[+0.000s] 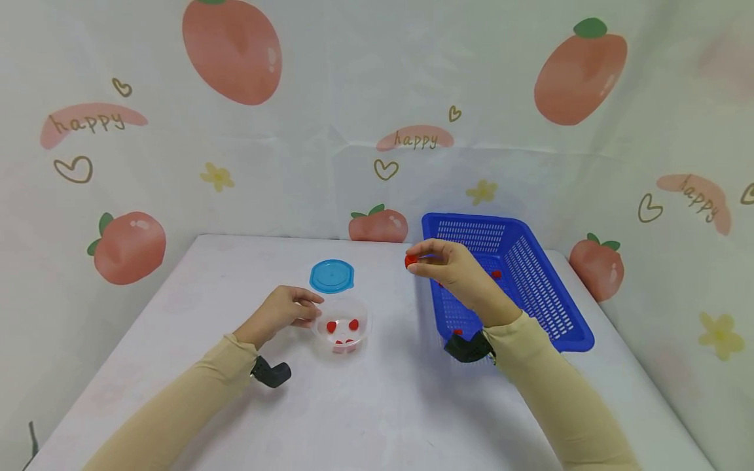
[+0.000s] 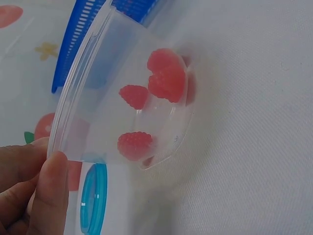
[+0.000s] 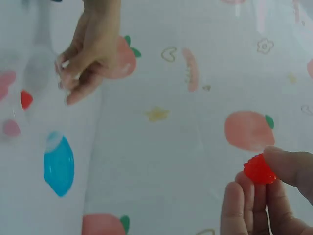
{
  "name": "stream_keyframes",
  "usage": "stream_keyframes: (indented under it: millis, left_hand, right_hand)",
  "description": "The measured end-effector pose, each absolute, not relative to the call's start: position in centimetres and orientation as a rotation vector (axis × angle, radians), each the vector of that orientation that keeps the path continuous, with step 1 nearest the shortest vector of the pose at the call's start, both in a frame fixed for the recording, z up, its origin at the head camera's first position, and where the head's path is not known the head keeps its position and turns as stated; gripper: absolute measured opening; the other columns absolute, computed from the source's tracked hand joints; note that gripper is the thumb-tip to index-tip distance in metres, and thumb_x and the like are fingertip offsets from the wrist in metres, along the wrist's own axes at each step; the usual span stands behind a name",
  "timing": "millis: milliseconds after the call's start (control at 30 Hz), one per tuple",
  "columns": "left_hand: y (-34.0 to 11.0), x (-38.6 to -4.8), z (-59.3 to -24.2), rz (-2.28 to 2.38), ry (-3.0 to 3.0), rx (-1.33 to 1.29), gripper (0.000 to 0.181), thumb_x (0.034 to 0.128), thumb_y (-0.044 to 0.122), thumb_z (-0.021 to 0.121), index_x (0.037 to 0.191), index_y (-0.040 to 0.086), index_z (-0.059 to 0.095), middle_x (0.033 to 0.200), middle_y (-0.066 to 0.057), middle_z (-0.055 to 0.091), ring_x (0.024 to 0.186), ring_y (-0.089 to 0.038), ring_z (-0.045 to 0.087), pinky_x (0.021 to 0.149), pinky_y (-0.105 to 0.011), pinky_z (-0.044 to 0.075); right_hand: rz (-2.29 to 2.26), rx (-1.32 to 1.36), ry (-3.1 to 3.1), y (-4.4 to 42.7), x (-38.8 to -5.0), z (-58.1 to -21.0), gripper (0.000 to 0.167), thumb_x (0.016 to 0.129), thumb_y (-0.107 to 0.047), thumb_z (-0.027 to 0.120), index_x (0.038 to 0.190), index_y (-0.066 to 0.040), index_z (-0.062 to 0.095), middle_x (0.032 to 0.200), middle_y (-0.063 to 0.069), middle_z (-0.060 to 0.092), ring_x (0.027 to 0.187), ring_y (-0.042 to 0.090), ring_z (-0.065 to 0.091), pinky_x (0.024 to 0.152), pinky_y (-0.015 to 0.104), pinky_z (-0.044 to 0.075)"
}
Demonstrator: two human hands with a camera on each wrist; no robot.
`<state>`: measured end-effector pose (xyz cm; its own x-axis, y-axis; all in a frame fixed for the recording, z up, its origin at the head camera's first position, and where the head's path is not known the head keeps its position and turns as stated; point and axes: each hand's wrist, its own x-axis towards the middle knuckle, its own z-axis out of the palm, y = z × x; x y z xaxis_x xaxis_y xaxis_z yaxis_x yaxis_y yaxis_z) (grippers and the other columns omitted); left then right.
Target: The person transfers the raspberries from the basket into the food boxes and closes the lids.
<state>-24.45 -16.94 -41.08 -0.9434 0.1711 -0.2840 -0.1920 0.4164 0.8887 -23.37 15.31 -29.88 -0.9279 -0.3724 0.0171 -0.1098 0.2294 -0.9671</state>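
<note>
A clear round tub [image 1: 360, 313] stands on the table with several red raspberries in it, one of them [image 2: 135, 146] near the wall in the left wrist view. My left hand [image 1: 287, 309] pinches the tub's rim between thumb and fingers. Up in the air, left of the blue basket [image 1: 544, 297], my right hand [image 1: 453, 269] pinches a red raspberry [image 3: 259, 169] between thumb and fingertips. Inside the basket lie several more red raspberries [image 1: 497, 275], partly hidden by my right hand and wrist.
A blue lid [image 1: 332, 276] lies flat on the white table [image 1: 353, 418] behind the tub. The basket stands at the table's right side, near the back. Behind the table hangs a printed white cloth [image 1: 318, 85].
</note>
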Motion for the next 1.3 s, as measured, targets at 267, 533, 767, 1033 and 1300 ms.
stream_keyframes:
  millis: [267, 533, 767, 1033, 1300]
  left_hand:
    - [-17.0, -24.4, -41.1, 1.532, 2.346, -0.019, 0.038, 0.0868, 0.010, 0.071, 0.121, -0.004, 0.063, 0.091, -0.010, 0.063, 0.074, -0.014, 0.064, 0.072, -0.026, 0.060]
    - [-16.9, -24.3, -41.0, 1.541, 2.338, -0.025, 0.037, 0.0868, 0.008, 0.070, 0.121, -0.005, 0.062, 0.091, -0.010, 0.063, 0.072, -0.013, 0.064, 0.071, -0.026, 0.060]
    - [-16.9, -24.3, -41.1, 1.548, 2.337, -0.023, 0.039, 0.0862, 0.007, 0.071, 0.121, -0.006, 0.061, 0.090, -0.010, 0.063, 0.071, -0.013, 0.064, 0.071, -0.027, 0.060]
    - [-16.9, -24.2, -40.9, 1.543, 2.339, 0.001, 0.039, 0.0871, 0.009, 0.070, 0.122, -0.007, 0.061, 0.089, -0.010, 0.063, 0.073, -0.014, 0.064, 0.073, -0.027, 0.060]
    - [-16.9, -24.2, -40.9, 1.547, 2.332, -0.011, 0.040, 0.0864, 0.008, 0.071, 0.123, -0.006, 0.061, 0.090, -0.010, 0.063, 0.073, -0.013, 0.064, 0.073, -0.027, 0.060]
  right_hand:
    - [-1.832, -0.452, 2.206, 12.8, -22.3, -31.8, 0.027, 0.089, -0.012, 0.070, 0.113, -0.003, 0.062, 0.101, 0.002, 0.066, 0.098, 0.019, 0.063, 0.094, 0.030, 0.052]
    - [-1.846, -0.428, 2.180, 10.5, -21.7, -34.7, 0.029, 0.089, -0.008, 0.068, 0.116, 0.000, 0.062, 0.103, 0.004, 0.066, 0.095, 0.014, 0.064, 0.094, 0.031, 0.054]
    - [-1.830, -0.411, 2.152, 9.2, -21.5, -37.6, 0.028, 0.088, -0.006, 0.069, 0.114, 0.001, 0.062, 0.106, 0.009, 0.066, 0.091, 0.014, 0.062, 0.091, 0.029, 0.055]
    - [-1.794, -0.324, 2.140, 8.7, -22.1, -40.5, 0.027, 0.087, -0.007, 0.071, 0.112, 0.001, 0.064, 0.104, 0.009, 0.068, 0.087, 0.013, 0.063, 0.087, 0.026, 0.056]
    - [-1.761, -0.259, 2.170, 8.4, -22.3, -41.5, 0.026, 0.085, -0.005, 0.072, 0.109, 0.002, 0.065, 0.101, 0.010, 0.069, 0.082, 0.011, 0.062, 0.084, 0.025, 0.056]
